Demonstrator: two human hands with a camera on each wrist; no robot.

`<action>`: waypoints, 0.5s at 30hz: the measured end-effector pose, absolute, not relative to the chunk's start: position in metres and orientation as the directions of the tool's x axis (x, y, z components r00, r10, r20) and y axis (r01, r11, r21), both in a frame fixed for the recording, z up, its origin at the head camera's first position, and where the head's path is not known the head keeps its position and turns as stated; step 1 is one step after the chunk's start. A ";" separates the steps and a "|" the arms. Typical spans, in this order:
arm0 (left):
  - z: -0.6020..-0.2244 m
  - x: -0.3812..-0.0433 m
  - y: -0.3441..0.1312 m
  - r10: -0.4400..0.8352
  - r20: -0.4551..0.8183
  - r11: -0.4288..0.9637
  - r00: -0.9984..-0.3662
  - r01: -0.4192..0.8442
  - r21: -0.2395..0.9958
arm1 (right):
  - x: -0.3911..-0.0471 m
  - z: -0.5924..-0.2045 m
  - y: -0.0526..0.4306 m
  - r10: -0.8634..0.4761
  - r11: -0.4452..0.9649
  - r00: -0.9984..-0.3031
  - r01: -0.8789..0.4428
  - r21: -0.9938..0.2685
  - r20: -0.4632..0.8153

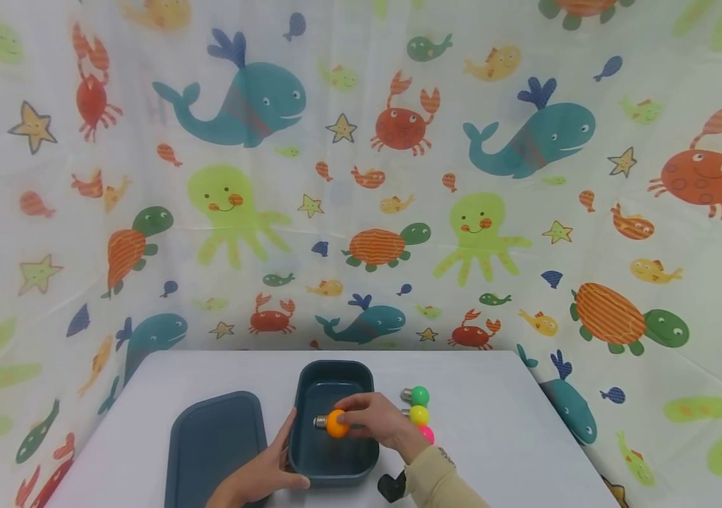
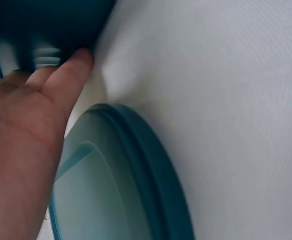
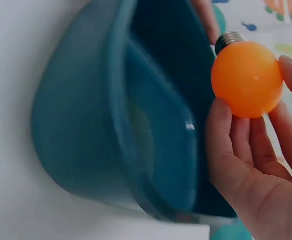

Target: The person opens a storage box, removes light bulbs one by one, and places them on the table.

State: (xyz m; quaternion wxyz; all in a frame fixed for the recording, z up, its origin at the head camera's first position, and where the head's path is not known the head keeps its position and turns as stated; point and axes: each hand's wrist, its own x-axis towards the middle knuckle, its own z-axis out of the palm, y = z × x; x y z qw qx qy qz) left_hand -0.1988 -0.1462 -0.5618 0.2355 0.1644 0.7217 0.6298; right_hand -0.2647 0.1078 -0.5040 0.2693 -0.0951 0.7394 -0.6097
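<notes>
My right hand (image 1: 373,418) pinches an orange light bulb (image 1: 338,425) by its round globe, over the inside of a dark teal box (image 1: 335,481). The bulb's silver screw base (image 1: 320,422) points left. In the right wrist view, fingertips and thumb surround the orange globe (image 3: 246,80) beside the box wall. My left hand (image 1: 262,471) rests against the box's near left corner, thumb along the front and fingers extended along the left side. The left wrist view shows those fingers (image 2: 68,75) lying against the box's outer wall.
A flat dark teal lid (image 1: 216,448) lies left of the box. Right of the box, green (image 1: 420,396), yellow (image 1: 419,415) and pink (image 1: 426,433) bulbs lie in a column, the pink one partly behind my right wrist. A sea-animal curtain (image 1: 361,176) surrounds the white table (image 1: 494,437).
</notes>
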 end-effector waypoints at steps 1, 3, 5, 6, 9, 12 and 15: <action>-0.562 -0.199 -0.146 0.533 -0.134 0.151 -0.835 -0.062 0.987 | -0.265 -0.503 0.110 -0.464 0.226 -0.844 0.182 -0.957 -0.270; -0.562 -0.199 -0.146 0.530 -0.141 0.151 -0.837 -0.070 0.986 | -0.266 -0.500 0.115 -0.449 0.198 -0.858 0.178 -0.964 -0.250; -0.562 -0.199 -0.146 0.524 -0.150 0.155 -0.838 -0.079 0.985 | -0.266 -0.497 0.121 -0.427 0.190 -0.873 0.167 -0.967 -0.235; -0.562 -0.200 -0.146 0.522 -0.154 0.157 -0.839 -0.083 0.984 | -0.266 -0.496 0.123 -0.412 0.190 -0.882 0.163 -0.968 -0.229; -0.562 -0.200 -0.146 0.520 -0.164 0.163 -0.839 -0.091 0.982 | -0.266 -0.495 0.132 -0.358 0.178 -0.907 0.170 -0.969 -0.224; -0.562 -0.201 -0.146 0.524 -0.167 0.155 -0.835 -0.099 0.983 | -0.266 -0.496 0.142 -0.318 0.156 -0.923 0.172 -0.973 -0.215; -0.562 -0.201 -0.147 0.531 -0.164 0.143 -0.832 -0.104 0.984 | -0.264 -0.497 0.152 -0.292 0.125 -0.935 0.170 -0.977 -0.200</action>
